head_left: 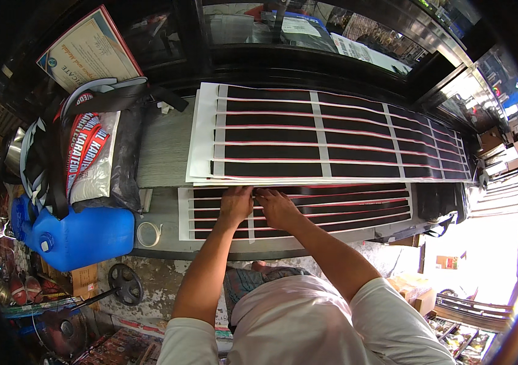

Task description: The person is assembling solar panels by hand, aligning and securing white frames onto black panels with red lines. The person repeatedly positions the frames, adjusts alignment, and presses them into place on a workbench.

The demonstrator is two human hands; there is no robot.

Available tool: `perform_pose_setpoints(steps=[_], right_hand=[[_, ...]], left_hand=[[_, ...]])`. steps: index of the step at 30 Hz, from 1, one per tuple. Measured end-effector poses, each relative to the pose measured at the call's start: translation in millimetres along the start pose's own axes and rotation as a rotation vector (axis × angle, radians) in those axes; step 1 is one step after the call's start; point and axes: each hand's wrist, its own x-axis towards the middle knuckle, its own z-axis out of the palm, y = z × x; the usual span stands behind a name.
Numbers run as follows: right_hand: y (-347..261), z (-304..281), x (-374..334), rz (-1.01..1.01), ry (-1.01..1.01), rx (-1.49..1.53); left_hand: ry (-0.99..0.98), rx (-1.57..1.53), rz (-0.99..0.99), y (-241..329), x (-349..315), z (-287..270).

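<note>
My left hand and my right hand come together over a lower sheet printed with long black bands and thin red and white lines. Their fingers are bent and nearly meet at the upper part of a narrow grey tape strip that crosses the bands. Whatever is between the fingertips is too small to make out. Just beyond, a stack of larger banded sheets overlaps the lower sheet's far edge and bears several grey cross strips.
A blue jerrycan stands left, beside a roll of clear tape near the table's front edge. Behind the can lie a plastic-wrapped pack and black straps. A framed certificate leans at the back left. Black bags lie right.
</note>
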Motion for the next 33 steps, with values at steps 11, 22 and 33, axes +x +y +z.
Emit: perform_pose_setpoints(steps=[11, 22, 33], right_hand=[[5.7, 6.7, 14.5, 0.086, -0.105, 0.038], [-6.3, -10.5, 12.5, 0.146, -0.163, 0.038], [1.2, -8.7, 2.4, 0.159, -0.164, -0.015]], left_hand=[[-0.079, 0.306, 0.354, -11.3, 50.8, 11.1], [-0.031, 0.273, 0.385, -11.6, 53.3, 16.5], [-0.409, 0.017, -0.159, -0.9, 48.9, -42.3]])
